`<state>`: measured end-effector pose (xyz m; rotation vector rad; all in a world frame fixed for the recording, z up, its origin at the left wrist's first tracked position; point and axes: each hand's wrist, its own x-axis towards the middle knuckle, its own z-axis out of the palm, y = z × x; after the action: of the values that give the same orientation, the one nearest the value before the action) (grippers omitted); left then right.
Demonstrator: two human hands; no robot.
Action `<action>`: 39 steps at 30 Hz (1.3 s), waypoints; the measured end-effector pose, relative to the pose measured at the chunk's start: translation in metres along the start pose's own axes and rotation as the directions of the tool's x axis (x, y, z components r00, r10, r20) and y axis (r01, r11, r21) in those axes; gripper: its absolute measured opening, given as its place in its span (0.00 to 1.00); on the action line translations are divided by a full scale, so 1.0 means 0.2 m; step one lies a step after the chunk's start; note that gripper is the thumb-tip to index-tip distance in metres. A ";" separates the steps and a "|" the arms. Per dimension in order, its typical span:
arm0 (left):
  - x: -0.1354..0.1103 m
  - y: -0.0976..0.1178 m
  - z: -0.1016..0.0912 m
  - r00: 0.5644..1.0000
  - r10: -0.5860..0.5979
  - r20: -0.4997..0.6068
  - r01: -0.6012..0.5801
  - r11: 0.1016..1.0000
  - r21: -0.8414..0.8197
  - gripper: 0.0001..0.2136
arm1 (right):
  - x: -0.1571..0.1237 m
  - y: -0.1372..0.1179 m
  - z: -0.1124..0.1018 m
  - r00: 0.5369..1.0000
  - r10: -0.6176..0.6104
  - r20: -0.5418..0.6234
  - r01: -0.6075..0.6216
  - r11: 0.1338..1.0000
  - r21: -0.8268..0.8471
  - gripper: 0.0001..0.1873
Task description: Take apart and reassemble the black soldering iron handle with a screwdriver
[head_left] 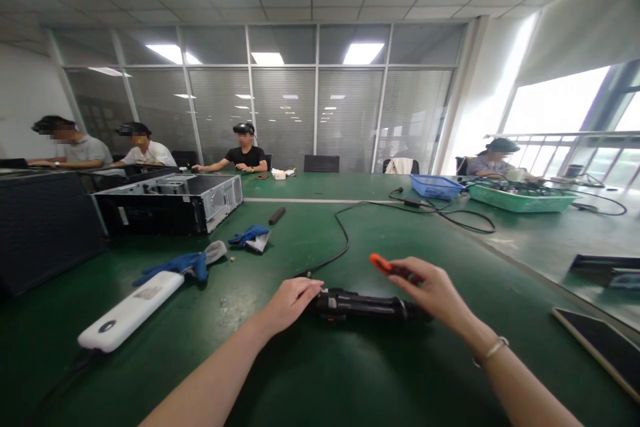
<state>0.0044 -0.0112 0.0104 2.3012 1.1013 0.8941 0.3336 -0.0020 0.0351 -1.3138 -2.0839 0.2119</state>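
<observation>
A black cylindrical tool, much like a corded electric screwdriver, lies sideways on the table in front of me. My left hand closes over its left end, the fingers together and partly hiding that end. Just above the tool's right end, my right hand pinches a small orange piece between thumb and fingers. Its orange tip points left and upward, while the rest is hidden by the fingers. A black cable meets the table close behind my left hand.
Left on the green table are a white power strip, blue-grey gloves and an open computer case. A blue basket and a green basket stand far right. A tablet-like slab lies near right. Several people sit around.
</observation>
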 end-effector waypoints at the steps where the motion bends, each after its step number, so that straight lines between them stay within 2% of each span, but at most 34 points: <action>1: 0.00 0.00 0.00 0.999 -0.017 -0.034 0.016 1.000 -0.010 0.19 | -0.02 -0.12 0.04 0.981 -0.118 0.154 0.107 0.991 0.075 0.16; 2: 0.00 -0.01 0.00 0.997 -0.030 -0.067 0.029 0.999 -0.019 0.19 | -0.05 -0.22 0.08 0.934 -0.223 0.278 0.191 0.972 0.137 0.14; 3: 0.01 -0.01 0.00 0.995 -0.040 -0.097 0.037 0.999 -0.027 0.19 | -0.09 -0.32 0.11 0.889 -0.294 0.351 0.244 0.953 0.179 0.14; 5: 0.01 -0.01 0.00 0.989 -0.047 -0.141 0.042 0.998 -0.037 0.19 | -0.14 -0.45 0.18 0.805 -0.391 0.446 0.316 0.919 0.235 0.16; 7: 0.01 -0.01 0.00 0.986 -0.043 -0.164 0.037 0.999 -0.037 0.19 | -0.17 -0.50 0.22 0.776 -0.417 0.473 0.332 0.908 0.255 0.18; 9: 0.01 -0.01 0.00 0.985 -0.037 -0.169 0.032 0.999 -0.030 0.18 | -0.16 -0.48 0.23 0.785 -0.417 0.457 0.324 0.907 0.270 0.20; 10: 0.01 -0.01 0.00 0.985 -0.034 -0.168 0.030 0.999 -0.027 0.18 | -0.14 -0.45 0.22 0.806 -0.409 0.429 0.313 0.908 0.277 0.21; 13: 0.02 -0.01 0.00 0.985 -0.026 -0.169 0.022 0.999 -0.024 0.18 | -0.07 -0.32 0.16 0.912 -0.307 0.273 0.250 0.942 0.224 0.21; 15: 0.02 -0.01 -0.01 0.985 -0.022 -0.173 0.018 1.000 -0.024 0.18 | -0.03 -0.21 0.11 0.952 -0.221 0.214 0.195 0.971 0.136 0.22; 16: 0.02 -0.01 -0.01 0.984 -0.020 -0.177 0.016 1.000 -0.022 0.18 | -0.02 -0.17 0.10 0.951 -0.192 0.241 0.170 0.980 0.107 0.24; 19: 0.01 -0.01 -0.02 0.982 -0.016 -0.189 0.015 1.000 -0.007 0.17 | -0.01 -0.07 0.06 0.908 -0.152 0.391 0.120 0.987 0.106 0.24; 21: 0.01 -0.01 -0.02 0.979 -0.017 -0.202 0.019 1.000 0.007 0.17 | -0.03 -0.04 0.05 0.892 -0.153 0.425 0.117 0.987 0.108 0.24; 27: 0.01 -0.02 -0.03 0.975 -0.012 -0.224 0.018 0.999 0.026 0.17 | -0.11 0.07 0.03 0.926 -0.105 0.362 0.086 0.994 0.068 0.25; 30: 0.01 -0.03 -0.03 0.976 -0.009 -0.220 0.018 0.999 0.037 0.16 | -0.11 0.22 0.03 0.961 -0.037 0.276 0.050 0.998 -0.041 0.25; 32: 0.01 -0.03 -0.03 0.976 -0.006 -0.219 0.016 0.999 0.044 0.16 | -0.09 0.37 0.02 0.982 0.081 0.171 -0.047 0.980 -0.194 0.25; 33: 0.01 -0.04 -0.03 0.976 -0.005 -0.219 0.016 0.999 0.048 0.16 | -0.09 0.45 0.01 0.981 0.170 0.089 -0.138 0.949 -0.283 0.24; 36: 0.01 -0.04 -0.04 0.979 -0.007 -0.202 0.020 0.998 0.065 0.15 | -0.09 0.69 -0.06 0.939 0.334 -0.082 -0.339 0.863 -0.375 0.26; 39: 0.01 -0.04 -0.03 0.985 -0.005 -0.172 0.020 0.996 0.084 0.14 | -0.12 0.90 -0.16 0.836 0.472 -0.279 -0.548 0.730 -0.409 0.29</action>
<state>-0.0045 -0.0043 0.0101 2.3173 1.2465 1.0761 0.4936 0.0571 -0.0336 -2.1295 -1.6407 -0.1877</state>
